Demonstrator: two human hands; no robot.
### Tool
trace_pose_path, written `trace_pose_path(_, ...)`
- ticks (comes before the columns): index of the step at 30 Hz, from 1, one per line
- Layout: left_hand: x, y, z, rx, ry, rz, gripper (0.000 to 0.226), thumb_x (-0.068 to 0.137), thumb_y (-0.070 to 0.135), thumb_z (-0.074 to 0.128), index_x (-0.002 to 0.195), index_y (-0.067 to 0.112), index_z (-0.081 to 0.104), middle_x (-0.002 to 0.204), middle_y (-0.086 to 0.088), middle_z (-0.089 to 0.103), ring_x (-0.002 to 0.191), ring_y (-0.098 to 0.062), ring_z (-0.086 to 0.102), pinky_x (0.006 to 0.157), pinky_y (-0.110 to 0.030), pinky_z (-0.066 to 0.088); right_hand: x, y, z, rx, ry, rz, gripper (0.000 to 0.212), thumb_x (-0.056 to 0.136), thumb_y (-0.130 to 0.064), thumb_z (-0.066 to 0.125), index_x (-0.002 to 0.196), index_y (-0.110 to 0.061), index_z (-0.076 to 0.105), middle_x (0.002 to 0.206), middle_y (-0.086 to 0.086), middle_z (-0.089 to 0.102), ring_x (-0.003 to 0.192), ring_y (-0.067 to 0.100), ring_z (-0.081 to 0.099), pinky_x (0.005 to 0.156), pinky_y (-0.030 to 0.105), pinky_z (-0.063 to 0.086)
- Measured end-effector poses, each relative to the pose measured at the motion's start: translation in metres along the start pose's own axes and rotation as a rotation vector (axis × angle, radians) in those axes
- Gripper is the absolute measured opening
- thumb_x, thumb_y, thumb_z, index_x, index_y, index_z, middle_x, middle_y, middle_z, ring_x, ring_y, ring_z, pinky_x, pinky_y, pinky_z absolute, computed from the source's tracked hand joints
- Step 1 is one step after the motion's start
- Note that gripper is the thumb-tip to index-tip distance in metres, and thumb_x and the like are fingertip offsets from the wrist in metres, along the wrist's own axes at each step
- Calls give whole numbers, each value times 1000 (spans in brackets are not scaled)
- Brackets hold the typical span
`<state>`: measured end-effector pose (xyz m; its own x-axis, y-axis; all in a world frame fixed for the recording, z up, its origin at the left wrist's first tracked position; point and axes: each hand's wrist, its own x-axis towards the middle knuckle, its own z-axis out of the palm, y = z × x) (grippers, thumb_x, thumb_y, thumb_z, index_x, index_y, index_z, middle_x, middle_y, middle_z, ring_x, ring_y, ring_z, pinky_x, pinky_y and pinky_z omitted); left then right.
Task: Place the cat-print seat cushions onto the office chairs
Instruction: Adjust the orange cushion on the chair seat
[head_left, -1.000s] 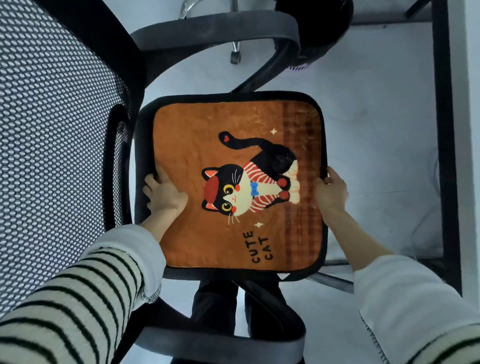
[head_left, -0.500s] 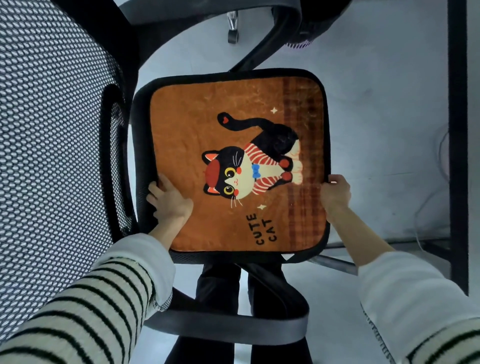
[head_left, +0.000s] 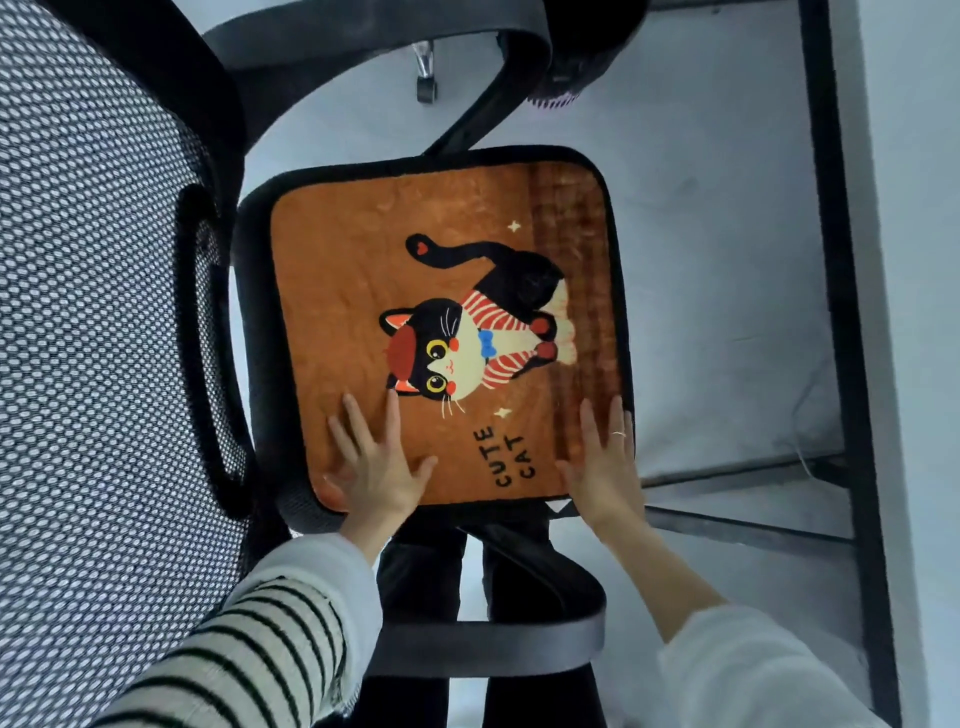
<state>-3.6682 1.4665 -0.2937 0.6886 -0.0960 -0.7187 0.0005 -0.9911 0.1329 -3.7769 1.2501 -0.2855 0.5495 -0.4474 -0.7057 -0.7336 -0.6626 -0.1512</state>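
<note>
An orange cat-print cushion (head_left: 363, 270) with a black cat and the words CUTE CAT lies flat on the black seat (head_left: 260, 322) of an office chair. My left hand (head_left: 371, 470) rests palm down on the cushion's near left corner, fingers spread. My right hand (head_left: 605, 460) lies flat on the near right edge, fingers stretched along the dark brown stripe. Neither hand grips anything. The cushion covers nearly the whole seat, leaving a black rim showing on the left and far sides.
The chair's mesh backrest (head_left: 93, 364) fills the left. Grey armrests curve at the far side (head_left: 374, 36) and the near side (head_left: 493, 639). A black metal desk frame (head_left: 836, 312) stands on the right over the pale floor. My dark trouser legs (head_left: 415, 577) stand below the seat.
Both hands have let go of the cushion's side edges and moved onto its top near edge, fingers now flat and spread. The cushion sits lower in view.
</note>
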Motion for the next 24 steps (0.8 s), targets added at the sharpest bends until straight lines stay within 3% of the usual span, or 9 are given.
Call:
trace_pose_path(3, 5, -4, 4, 48, -41, 9, 105, 80, 58, 58, 143, 37, -23, 148, -12, -38, 138, -43, -24, 101, -73, 23, 5, 1, 5, 21, -17, -9, 81, 95, -29, 52, 150, -28, -7, 155, 4, -28, 145, 24, -19, 119, 37, 11)
trace_pose_path(7, 7, 4, -3, 67, -85, -25, 104, 83, 53, 59, 142, 37, -25, 148, -12, -38, 139, -41, -24, 103, -70, 20, 6, 0, 0, 1, -64, -23, 84, 94, -30, 53, 150, -25, -10, 154, 8, -29, 145, 28, -19, 120, 41, 11)
trace_pose_path(11, -1, 13, -28, 38, -125, -29, 84, 90, 38, 56, 150, 28, -1, 155, -14, -22, 143, -40, -9, 111, -53, 23, 1, -5, -20, 86, -192, -24, 82, 93, -31, 53, 149, -35, -6, 158, 4, -19, 147, 28, -8, 118, 43, 16)
trace_pose_path(14, -27, 26, -51, 3, -77, 22, 68, 92, 33, 53, 149, 20, 18, 157, -11, -8, 145, -35, 2, 113, -49, 22, -20, -15, -36, 162, -216, -103, 87, 91, -28, 54, 148, -41, -11, 160, 4, 2, 144, 30, 18, 115, 42, 28)
trace_pose_path(16, -50, 34, -64, 1, -43, 74, 63, 94, 30, 50, 148, 20, 20, 157, -12, 1, 144, -34, 9, 113, -46, 24, -41, -27, -49, 185, -220, -134, 79, 94, -28, 51, 151, -33, -2, 156, 10, 20, 135, 30, 38, 107, 37, 36)
trace_pose_path(19, -92, 45, -93, -19, -47, 198, 60, 96, 28, 47, 149, 17, 21, 153, -13, 20, 141, -31, 21, 113, -41, 25, -81, -47, -81, 182, -182, -216, 62, 97, -28, 47, 151, -20, 17, 145, 11, 42, 121, 28, 53, 95, 32, 44)
trace_pose_path(22, -131, 53, -140, -39, -31, 313, 52, 96, 26, 46, 145, 15, 32, 145, -12, 38, 132, -28, 40, 108, -38, 35, -120, -73, -127, 185, -86, -292, 50, 98, -31, 44, 144, -15, 34, 137, 10, 53, 119, 28, 54, 93, 31, 43)
trace_pose_path(24, -151, 59, -183, 28, 80, 392, 41, 96, 27, 45, 135, 14, 45, 135, -10, 50, 121, -28, 50, 99, -39, 44, -142, -93, -161, 271, -18, -304, 49, 97, -32, 47, 142, -14, 39, 137, 9, 53, 121, 27, 53, 94, 29, 42)
